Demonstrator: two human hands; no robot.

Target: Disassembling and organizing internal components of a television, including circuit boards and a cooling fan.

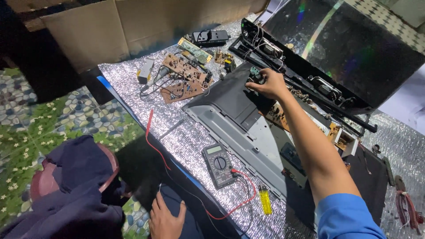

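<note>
A: Near edge first, what's there?
B: Left hand (166, 219) rests flat, fingers loose, on the person's dark trouser leg, below the counter (186, 137) edge, holding nothing. Just past it: multimeter (219, 164) w/ red lead, yellow lighter (265, 199) beside it.
A: Mid counter?
B: Grey back panel (234, 117) of the opened TV, lying flat.
A: Right hand?
B: Right hand (267, 84) stretched to the panel's far end, fingers curled on a small dark part (255, 79); can't tell how tight. Brown circuit board (183, 77) toward the far left corner.
</note>
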